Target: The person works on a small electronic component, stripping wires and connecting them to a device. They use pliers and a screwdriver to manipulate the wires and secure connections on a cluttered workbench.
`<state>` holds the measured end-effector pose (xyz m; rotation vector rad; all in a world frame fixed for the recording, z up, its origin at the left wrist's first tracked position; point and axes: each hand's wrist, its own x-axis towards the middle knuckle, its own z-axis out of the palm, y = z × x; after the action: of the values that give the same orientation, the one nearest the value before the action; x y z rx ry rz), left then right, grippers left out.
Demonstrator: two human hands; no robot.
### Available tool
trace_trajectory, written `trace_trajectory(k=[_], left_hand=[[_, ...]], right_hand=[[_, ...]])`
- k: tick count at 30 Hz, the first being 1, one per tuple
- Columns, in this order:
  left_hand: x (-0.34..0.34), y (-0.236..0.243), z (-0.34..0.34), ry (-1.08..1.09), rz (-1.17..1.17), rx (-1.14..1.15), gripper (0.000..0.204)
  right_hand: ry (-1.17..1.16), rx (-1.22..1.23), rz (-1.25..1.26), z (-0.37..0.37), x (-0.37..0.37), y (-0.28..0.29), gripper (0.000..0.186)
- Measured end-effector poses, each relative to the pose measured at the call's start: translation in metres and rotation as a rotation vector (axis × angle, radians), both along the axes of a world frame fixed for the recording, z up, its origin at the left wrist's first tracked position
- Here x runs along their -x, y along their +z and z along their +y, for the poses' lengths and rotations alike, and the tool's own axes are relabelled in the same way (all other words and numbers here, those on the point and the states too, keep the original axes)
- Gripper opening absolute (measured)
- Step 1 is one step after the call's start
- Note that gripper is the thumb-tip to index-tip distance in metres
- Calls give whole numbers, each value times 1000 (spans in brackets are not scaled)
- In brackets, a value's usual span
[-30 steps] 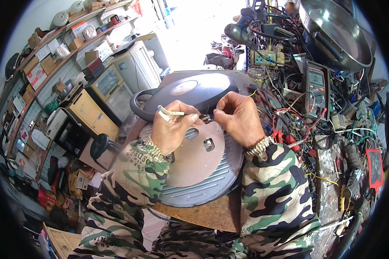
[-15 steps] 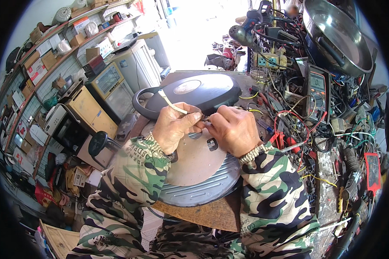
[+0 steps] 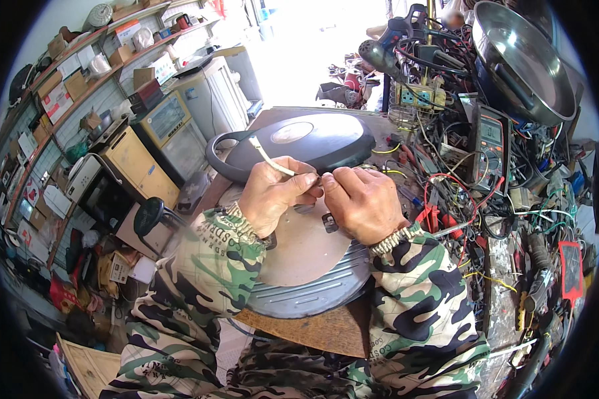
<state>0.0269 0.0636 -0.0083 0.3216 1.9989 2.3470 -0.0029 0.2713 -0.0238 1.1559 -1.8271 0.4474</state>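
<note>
My left hand (image 3: 271, 193) is closed in a pinch on a cream-coloured sleeved wire (image 3: 267, 158), whose free end sticks up to the left past my thumb. My right hand (image 3: 363, 203) meets it fingertip to fingertip, its thumb and forefinger pressed on something small and dark that the fingers mostly hide. Both hands are above a round appliance base, with a beige disc (image 3: 299, 256) on its middle and a ribbed grey rim (image 3: 306, 298) along the near side. Just behind lies a dark oval appliance cover (image 3: 336, 136) with a loop handle.
A wooden board (image 3: 336, 329) lies under the appliance. To the right are a multimeter (image 3: 491, 143) with red leads, a large metal pan (image 3: 529, 63), a red-framed piece (image 3: 570, 269) and heaps of wires and tools. Crowded shelves (image 3: 80, 86) and a yellow cabinet (image 3: 140, 169) stand left.
The fingertips of my two hands have drawn slightly closer together, and my right hand has turned a little. The cream wire remains in my left hand. The view has shifted slightly.
</note>
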Motion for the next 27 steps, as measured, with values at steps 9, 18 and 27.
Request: trace_trajectory(k=[9,18,27], left_hand=[[-1,1,3,32,163,200,16],[-6,5,0,-13,241,360,13],[-6,0,6,45,543,554,9]], right_hand=[[132,264,-245,-4,4,4,16],[265,387,-842,-5,5,3,8],[257,415,-1144,0,18,4,10]])
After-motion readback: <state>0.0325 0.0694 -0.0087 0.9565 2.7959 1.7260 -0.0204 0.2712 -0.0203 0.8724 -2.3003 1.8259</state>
